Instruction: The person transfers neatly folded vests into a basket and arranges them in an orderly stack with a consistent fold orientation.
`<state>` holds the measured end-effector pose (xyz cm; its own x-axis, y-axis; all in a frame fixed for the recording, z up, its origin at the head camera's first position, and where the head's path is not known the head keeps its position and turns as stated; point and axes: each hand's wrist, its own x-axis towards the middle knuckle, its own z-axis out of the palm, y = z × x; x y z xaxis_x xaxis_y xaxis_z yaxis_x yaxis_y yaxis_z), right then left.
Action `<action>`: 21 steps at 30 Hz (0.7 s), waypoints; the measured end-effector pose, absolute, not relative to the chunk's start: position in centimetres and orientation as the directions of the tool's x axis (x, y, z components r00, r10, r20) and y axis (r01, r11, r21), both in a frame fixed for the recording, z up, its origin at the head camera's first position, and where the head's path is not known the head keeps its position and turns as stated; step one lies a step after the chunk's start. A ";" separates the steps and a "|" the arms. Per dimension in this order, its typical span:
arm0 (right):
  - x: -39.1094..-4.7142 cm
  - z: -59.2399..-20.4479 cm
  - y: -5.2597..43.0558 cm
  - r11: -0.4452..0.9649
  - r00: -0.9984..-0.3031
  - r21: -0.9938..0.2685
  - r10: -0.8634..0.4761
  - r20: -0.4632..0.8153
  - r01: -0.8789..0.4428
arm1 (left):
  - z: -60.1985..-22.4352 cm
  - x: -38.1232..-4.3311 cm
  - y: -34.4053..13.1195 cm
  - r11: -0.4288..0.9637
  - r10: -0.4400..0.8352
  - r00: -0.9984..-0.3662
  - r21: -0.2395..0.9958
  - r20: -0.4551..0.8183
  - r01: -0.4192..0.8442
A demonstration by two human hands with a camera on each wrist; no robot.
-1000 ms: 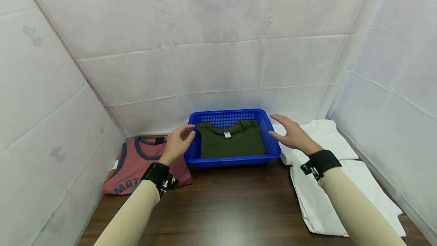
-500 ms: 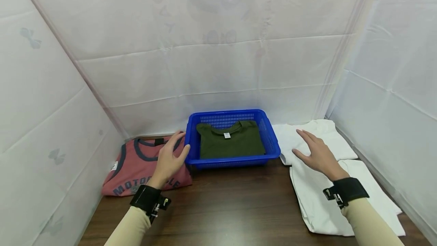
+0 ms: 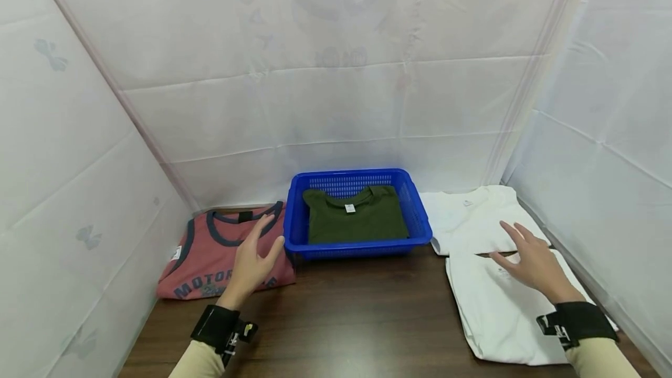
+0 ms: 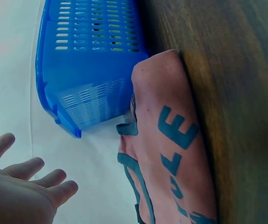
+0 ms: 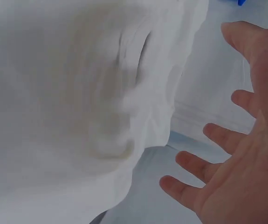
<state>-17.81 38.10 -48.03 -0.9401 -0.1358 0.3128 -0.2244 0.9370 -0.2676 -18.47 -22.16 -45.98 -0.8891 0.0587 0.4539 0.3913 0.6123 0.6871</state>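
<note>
The green shirt [image 3: 359, 223] lies folded inside the blue basket [image 3: 357, 247], collar toward the far side. A white label [image 3: 349, 208] sits at its neckline; the print is too small to read. Neither shirt nor basket has visibly shifted over the past second.

Both hands, earlier at the basket's left and right rims, are now away from it. The left hand [image 3: 251, 261] hangs over the red shirt [image 3: 220, 258], its fingers spread and released. The right hand [image 3: 532, 264], moved farther right and nearer, is over the white garments, fingers likewise spread and holding nothing.

The red shirt lies folded just left of the basket. Dark lettering reads "MOTOR", then a part hidden by the left hand, then "E". A black label [image 3: 245, 216] marks its collar; a white tag [image 3: 177, 253] at its left edge is illegible.

To the right, one white garment [image 3: 457, 226] lies at the far side, another [image 3: 493, 314] nearer; their small neck prints are unreadable. All rest on a dark brown counter [image 3: 346, 319].
</note>
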 end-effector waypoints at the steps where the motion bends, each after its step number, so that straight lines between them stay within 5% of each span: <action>1: -17.6 -48.2 38.6 0.942 -0.949 -0.263 -0.131 0.287 -0.209 | -46.0 -18.4 -22.3 0.609 0.052 -0.896 0.697 0.441 0.378; 21: -15.7 -50.7 44.1 0.979 -0.992 -0.198 -0.065 -0.112 -0.042 | -46.9 -17.3 -22.8 0.579 0.011 -0.920 0.748 0.392 0.325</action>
